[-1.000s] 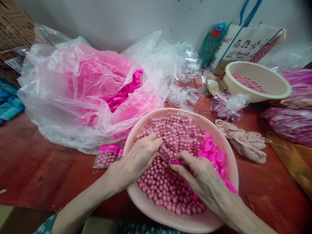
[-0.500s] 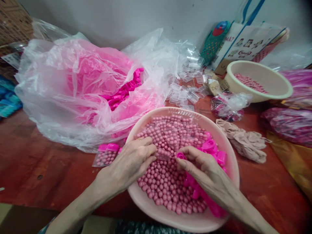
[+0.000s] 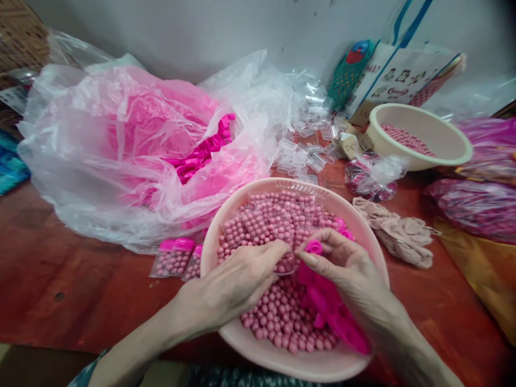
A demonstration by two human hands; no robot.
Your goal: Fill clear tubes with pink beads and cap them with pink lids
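Observation:
A pale pink basin (image 3: pixel 237 344) holds loose pink beads (image 3: pixel 282 317), small clear packs filled with beads (image 3: pixel 250 220) and magenta plastic caps (image 3: pixel 338 317). My left hand (image 3: pixel 242 279) is closed over the middle of the basin, its fingers on a clear bead-filled pack (image 3: pixel 285 266). Close beside it, my right hand (image 3: pixel 342 263) pinches a magenta cap (image 3: pixel 313 247) between thumb and fingers. The fingertips of both hands nearly meet. Capped bead packs (image 3: pixel 174 258) lie on the table left of the basin.
Behind on the left, a large plastic bag (image 3: pixel 100 161) holds magenta caps. Clear empty cases (image 3: pixel 298 156) are piled behind the basin. A cream bowl (image 3: pixel 447 148) with beads, a beige cloth (image 3: pixel 399 231) and wrapped bundles (image 3: pixel 475 207) stand right on the red table (image 3: pixel 88 290).
My left hand has moved right with the pack, towards the right hand. The right hand has lifted the cap slightly up and right. The camera view has shifted a little.

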